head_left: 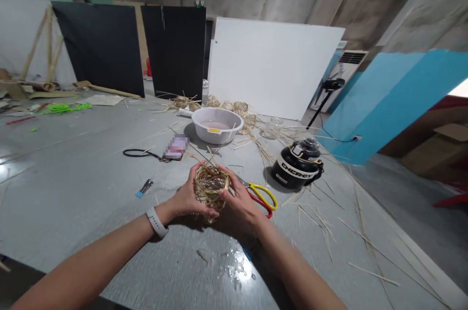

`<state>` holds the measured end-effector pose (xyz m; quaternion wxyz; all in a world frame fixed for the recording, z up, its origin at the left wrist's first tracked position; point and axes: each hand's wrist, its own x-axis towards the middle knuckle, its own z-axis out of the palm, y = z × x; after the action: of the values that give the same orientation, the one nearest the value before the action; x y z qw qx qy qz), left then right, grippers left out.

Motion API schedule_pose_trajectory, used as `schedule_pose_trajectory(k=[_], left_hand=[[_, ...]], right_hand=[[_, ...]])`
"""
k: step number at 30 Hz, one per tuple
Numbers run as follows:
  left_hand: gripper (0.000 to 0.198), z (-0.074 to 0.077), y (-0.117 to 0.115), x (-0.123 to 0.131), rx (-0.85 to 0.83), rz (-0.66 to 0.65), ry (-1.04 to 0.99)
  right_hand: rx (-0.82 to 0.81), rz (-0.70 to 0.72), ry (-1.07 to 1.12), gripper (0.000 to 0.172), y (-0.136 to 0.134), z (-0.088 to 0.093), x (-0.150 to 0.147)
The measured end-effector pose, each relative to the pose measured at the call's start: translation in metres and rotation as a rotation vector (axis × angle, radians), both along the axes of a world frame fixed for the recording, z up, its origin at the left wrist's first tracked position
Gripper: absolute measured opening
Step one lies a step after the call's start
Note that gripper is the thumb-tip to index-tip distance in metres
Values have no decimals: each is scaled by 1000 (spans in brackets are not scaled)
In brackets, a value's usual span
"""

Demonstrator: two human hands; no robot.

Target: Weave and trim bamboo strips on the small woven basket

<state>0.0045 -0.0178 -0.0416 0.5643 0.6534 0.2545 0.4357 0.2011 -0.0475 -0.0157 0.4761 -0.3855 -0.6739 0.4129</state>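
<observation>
A small woven straw basket [211, 184], round and open at the top, is held just above the grey table [73, 193]. My left hand [188, 198] cups its left side and underside, fingers curled round it; a white watch sits on that wrist. My right hand [241, 199] grips its right rim, fingers pressed against the weave. Loose straw ends stick out from the basket's top.
Yellow-and-red scissors [263, 196] lie just right of my right hand. A black jug marked ENERGY [298, 167] stands beyond them. A white basin [217, 125], a phone [176, 148], a small lighter [144, 188], woven pieces [241, 111] and scattered straw strips [329, 222] lie around. Water is spilled near the table's front edge [234, 263].
</observation>
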Motion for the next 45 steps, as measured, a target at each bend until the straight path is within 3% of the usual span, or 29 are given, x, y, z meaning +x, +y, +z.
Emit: schedule_pose_trajectory(k=[6,11,16,21,25,29,36,40,45], left_hand=[[141,1,-3,-11,32,-57,76],[129,2,0,-8,6,29,42],[134,-1,0,-5,39,56,16],[134,-3,-1,-8,29,15,104],[143,-7,6,-17,85,-64,170],[150,-3,13,-26,224,-135,271],[145,-8,20,-28,319,-104,215],[153,-14,20,-26,356,-69,222],[158,-17,17,-25,358,-61,264]], right_hand=[[-63,78,-28,88,-5,-2,-4],[-50,-6,34,105,-4,9,-5],[-68,32,60,81,-2,18,-5],[0,-41,-139,60,0,8,-3],[23,-40,-207,58,1,0,-1],[-8,1,-151,61,0,5,1],[-65,-29,24,54,-3,18,1],[-52,47,12,51,2,6,1],[-49,-20,14,50,3,-12,1]])
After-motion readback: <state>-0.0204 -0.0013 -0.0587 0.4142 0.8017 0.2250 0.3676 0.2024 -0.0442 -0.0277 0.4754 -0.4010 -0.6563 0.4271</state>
